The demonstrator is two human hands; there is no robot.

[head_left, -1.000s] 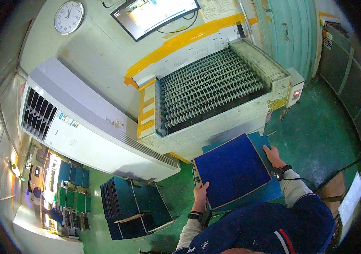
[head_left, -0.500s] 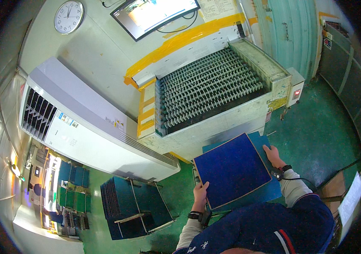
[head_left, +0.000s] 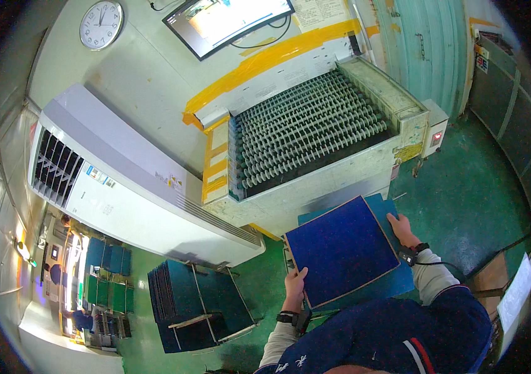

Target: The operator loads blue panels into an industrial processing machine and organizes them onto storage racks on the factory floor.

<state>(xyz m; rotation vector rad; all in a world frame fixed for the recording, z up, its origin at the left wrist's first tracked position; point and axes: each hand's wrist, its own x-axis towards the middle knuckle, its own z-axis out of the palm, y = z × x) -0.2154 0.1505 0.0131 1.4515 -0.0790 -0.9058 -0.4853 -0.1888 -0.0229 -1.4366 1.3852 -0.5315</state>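
Blue panel (head_left: 343,252); between both hands (head_left: 294,287) (head_left: 405,230)

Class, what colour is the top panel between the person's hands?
The top panel is deep blue with a tan edge, best seen in the head view.

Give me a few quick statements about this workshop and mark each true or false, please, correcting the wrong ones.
1. The fingers of the left hand are at the left edge of the dark blue panel. True.
2. The dark blue panel lies on top of the roller machine. False: it is in front of the machine, over a teal panel.
3. The round clock is to the left of the screen. True.
4. The right hand is touching the clock. False: it is at the right edge of the teal panel.
5. A rack on the floor holds several dark panels. True.
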